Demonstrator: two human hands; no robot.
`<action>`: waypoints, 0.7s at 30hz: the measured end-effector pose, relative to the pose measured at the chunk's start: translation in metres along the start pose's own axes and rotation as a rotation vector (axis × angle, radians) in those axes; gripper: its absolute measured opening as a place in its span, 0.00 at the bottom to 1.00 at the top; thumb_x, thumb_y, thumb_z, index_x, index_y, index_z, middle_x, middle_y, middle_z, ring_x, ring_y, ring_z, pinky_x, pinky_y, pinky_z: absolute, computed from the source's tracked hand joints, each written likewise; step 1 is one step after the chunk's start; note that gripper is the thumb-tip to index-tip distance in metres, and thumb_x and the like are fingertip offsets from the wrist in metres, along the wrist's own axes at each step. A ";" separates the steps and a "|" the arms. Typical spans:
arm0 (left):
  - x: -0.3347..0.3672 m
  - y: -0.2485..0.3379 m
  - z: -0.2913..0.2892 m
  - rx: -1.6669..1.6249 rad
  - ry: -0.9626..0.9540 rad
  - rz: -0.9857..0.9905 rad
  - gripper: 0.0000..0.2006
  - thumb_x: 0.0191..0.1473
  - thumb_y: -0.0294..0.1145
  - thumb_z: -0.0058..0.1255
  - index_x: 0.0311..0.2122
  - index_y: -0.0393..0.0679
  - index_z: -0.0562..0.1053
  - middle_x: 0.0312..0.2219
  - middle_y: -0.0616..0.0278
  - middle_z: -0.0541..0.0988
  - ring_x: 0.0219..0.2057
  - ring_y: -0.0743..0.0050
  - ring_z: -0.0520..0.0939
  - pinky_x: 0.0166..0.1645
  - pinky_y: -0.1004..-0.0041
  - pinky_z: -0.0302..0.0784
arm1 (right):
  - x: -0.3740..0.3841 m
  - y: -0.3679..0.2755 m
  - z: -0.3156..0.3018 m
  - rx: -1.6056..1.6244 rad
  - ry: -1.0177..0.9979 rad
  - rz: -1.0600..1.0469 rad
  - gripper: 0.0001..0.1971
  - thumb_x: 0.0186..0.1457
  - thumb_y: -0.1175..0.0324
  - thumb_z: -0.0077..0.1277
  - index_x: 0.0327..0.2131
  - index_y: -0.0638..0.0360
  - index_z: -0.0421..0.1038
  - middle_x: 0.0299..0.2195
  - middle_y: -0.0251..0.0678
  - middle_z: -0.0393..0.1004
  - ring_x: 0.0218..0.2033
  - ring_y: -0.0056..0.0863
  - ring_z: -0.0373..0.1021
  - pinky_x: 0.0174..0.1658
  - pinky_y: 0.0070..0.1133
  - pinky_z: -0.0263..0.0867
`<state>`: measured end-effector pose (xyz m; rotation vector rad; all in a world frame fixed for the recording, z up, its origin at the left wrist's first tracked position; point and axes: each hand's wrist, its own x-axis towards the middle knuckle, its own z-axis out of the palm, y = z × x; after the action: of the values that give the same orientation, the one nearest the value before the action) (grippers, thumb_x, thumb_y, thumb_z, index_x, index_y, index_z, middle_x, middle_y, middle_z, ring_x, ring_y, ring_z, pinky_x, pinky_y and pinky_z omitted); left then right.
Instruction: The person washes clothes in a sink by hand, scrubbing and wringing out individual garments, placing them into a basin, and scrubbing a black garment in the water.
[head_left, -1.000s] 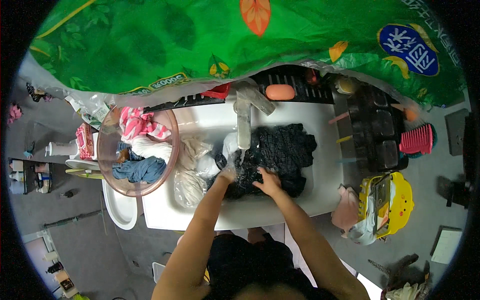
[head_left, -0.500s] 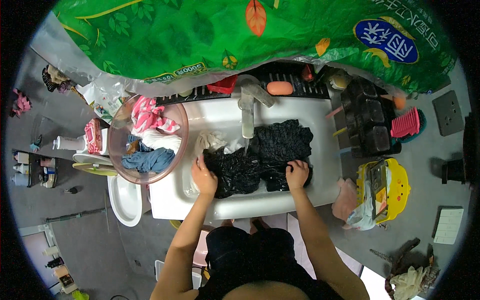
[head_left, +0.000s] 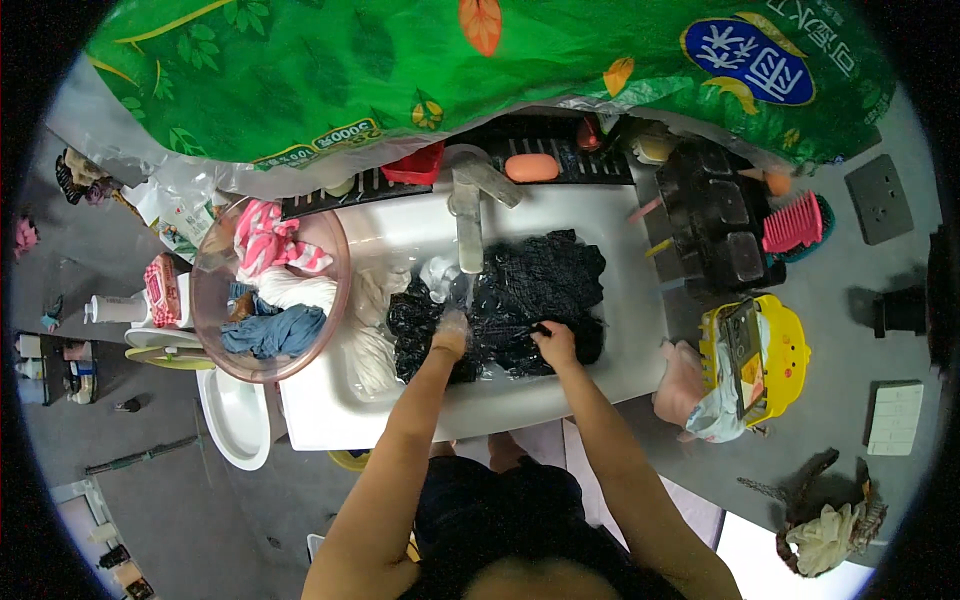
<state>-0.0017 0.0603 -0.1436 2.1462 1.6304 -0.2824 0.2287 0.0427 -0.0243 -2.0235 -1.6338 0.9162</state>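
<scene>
A wet, crinkled black garment [head_left: 540, 285] lies spread in water in the white sink [head_left: 632, 300]. Over its left part, below the grey faucet [head_left: 468, 215], is my left hand [head_left: 450, 335]; splashing water blurs its fingers. My right hand [head_left: 557, 345] pinches the near edge of the black cloth, fingers curled into a fold. White cloth [head_left: 375, 350] lies soaked along the sink's left side, and a small white piece [head_left: 438, 275] shows next to the faucet's mouth.
On the left, a clear pinkish basin [head_left: 340, 320] holds pink-striped, white and blue clothes. Behind the faucet sits an orange soap bar [head_left: 532, 167] on a black rack. A green plastic package [head_left: 330, 80] hangs over the back. A yellow basket [head_left: 785, 350] stands at right.
My left hand has moved right, from the sink's left side to below the faucet. The black cloth's left edge has drawn inward, baring more white cloth. My right hand has shifted slightly left.
</scene>
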 end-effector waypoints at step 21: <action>-0.175 0.005 -0.117 -0.228 0.673 -0.197 0.30 0.33 0.23 0.48 0.48 0.47 0.62 0.46 0.47 0.63 0.43 0.47 0.67 0.44 0.62 0.65 | -0.002 -0.052 0.035 0.038 -0.230 -0.063 0.30 0.39 0.57 0.52 0.47 0.57 0.59 0.48 0.45 0.59 0.49 0.44 0.57 0.51 0.29 0.54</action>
<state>-0.0590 -0.0394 0.0332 2.0146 2.1034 0.6097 0.1669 0.0507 -0.0147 -1.8879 -1.7726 1.1837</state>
